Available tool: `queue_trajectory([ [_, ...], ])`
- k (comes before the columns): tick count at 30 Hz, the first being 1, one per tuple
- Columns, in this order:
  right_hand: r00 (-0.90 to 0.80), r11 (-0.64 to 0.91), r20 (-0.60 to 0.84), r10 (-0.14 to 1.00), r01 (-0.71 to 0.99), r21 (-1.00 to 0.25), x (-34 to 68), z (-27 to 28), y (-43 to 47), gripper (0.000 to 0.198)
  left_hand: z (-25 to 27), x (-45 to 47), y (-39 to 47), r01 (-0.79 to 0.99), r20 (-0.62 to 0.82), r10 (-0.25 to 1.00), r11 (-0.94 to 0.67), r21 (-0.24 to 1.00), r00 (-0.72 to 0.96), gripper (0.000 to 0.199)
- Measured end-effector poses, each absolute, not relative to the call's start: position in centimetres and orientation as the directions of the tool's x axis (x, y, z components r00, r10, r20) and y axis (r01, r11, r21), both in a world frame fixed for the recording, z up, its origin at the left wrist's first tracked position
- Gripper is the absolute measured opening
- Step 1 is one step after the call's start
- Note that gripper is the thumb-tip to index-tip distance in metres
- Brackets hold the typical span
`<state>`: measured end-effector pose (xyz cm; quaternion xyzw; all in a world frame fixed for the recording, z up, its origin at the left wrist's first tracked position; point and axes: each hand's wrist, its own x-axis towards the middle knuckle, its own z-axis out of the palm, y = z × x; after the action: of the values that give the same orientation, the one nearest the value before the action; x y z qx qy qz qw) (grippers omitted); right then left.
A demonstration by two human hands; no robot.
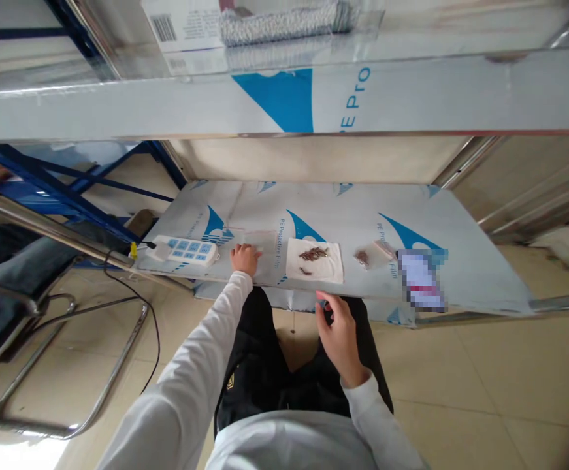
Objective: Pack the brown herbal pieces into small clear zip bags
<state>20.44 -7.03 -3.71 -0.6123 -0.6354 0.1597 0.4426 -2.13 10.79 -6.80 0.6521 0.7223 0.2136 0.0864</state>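
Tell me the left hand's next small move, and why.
Probably have the left hand pinch and lift what looks like a clear plastic bag: its fingers are right by the bag, and loose brown pieces lie close by on the white cloth.

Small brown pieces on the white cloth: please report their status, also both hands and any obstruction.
Left hand on lower shelf; right hand at its front edge, loosely curled. Brown pieces loose on white cloth. Nothing covering them.
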Motion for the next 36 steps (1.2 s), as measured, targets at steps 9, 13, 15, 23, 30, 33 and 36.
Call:
queue_trajectory([
  [9, 0.108, 0.207, 0.333, 0.937, 0.598, -0.774, 20.4, -2.5, -5.9, 0.018, -2.9, -2.2, 7.6, 0.865, 0.194, 0.96, 0.082, 0.496, -0.202, 0.029],
  [13, 0.053, 0.277, 0.338, 0.94, 0.464, -0.842, 17.7, 0.8, -5.7, 0.02, -0.5, 1.0, 1.0, 0.389, 0.018, 0.945, 0.117, 0.914, -0.325, 0.03],
  [15, -0.015, 0.317, 0.342, 0.94, 0.416, -0.852, 16.6, 1.9, -6.1, 0.021, -0.1, 3.2, -2.5, -0.07, -0.168, 0.95, 0.154, 0.985, -0.264, 0.031],
  [23, -0.02, 0.189, 0.198, 0.98, 0.405, -0.895, 17.4, 0.2, -8.1, 0.011, -0.6, 6.6, -6.8, -0.674, -0.513, 0.858, 0.397, 0.622, 0.032, 0.037],
  [30, -0.143, -0.083, -0.092, 0.985, 0.067, -0.994, 19.7, -0.6, -8.1, 0.022, -1.2, 5.6, -6.7, -0.399, -0.393, 0.918, 0.383, 0.833, 0.058, 0.036],
  [33, -0.048, -0.151, -0.154, 0.987, 0.064, -0.986, 20.2, -0.9, -8.3, 0.025, -1.4, 5.1, -6.9, -0.066, -0.346, 0.938, 0.345, 0.936, -0.008, 0.034],
  [36, 0.167, -0.065, -0.003, 0.986, 0.362, -0.93, 20.0, -1.0, -8.6, 0.015, -0.5, 5.4, -7.2, 0.305, -0.278, 0.955, 0.297, 0.905, -0.104, 0.029],
])
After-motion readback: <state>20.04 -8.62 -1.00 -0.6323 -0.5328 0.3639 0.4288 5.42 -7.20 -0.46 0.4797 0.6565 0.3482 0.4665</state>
